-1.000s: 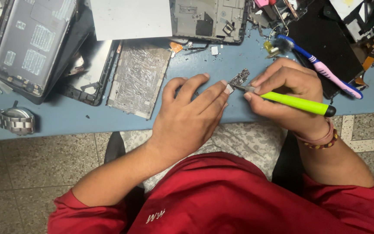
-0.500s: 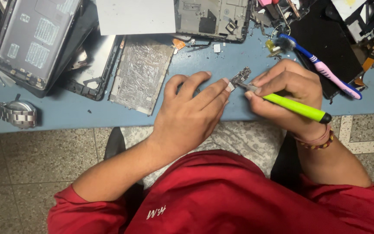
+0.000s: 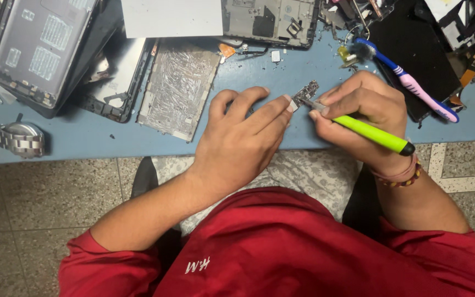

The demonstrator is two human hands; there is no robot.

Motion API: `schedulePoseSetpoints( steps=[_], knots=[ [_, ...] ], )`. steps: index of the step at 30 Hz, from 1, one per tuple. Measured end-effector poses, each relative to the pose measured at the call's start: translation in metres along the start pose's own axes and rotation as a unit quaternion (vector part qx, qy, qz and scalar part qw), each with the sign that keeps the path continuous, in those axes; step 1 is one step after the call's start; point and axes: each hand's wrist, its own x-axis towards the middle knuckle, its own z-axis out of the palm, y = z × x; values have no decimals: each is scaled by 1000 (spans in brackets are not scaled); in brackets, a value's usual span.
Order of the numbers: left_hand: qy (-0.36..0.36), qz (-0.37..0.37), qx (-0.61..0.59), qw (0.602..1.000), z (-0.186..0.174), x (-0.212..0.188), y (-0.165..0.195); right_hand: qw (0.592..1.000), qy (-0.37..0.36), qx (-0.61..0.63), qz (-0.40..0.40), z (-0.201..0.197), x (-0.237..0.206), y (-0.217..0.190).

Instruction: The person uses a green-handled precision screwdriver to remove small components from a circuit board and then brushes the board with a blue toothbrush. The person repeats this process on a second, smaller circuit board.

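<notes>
My left hand (image 3: 243, 135) rests on the blue table (image 3: 83, 137), its fingertips pinching one end of a small dark circuit board piece (image 3: 307, 92). My right hand (image 3: 361, 107) grips a slim tool with a bright green handle (image 3: 372, 132), held like a pen. The tool's metal tip touches the circuit piece just beside my left fingertips. Both hands sit near the table's front edge, over my lap in red clothing.
A silver metal plate (image 3: 177, 88) lies left of my hands, with a tablet frame (image 3: 39, 49) farther left and a metal wristwatch (image 3: 15, 138) at the edge. A blue and pink toothbrush (image 3: 408, 80), an opened device (image 3: 270, 19) and small parts crowd the back right.
The view has shifted slightly. Both hands stay on the circuit piece, the tool tip making only small movements against it.
</notes>
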Motion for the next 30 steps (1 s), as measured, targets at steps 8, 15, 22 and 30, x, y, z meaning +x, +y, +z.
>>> schedulePoseSetpoints(
  steps=[8,15,22,30],
  knots=[
    [-2,-4,-1,1000,-1,0,1,1000,7,9,-2,-1,2,1],
    [-2,-1,-4,1000,0,1,0,1000,6,9,0,0,2,1],
    [-2,1,-8,1000,0,0,0,1000,18,-6,-23,7,-4,0],
    [-9,-1,1,1000,-1,0,2,996,38,-63,-50,11,-6,-2]
  ],
)
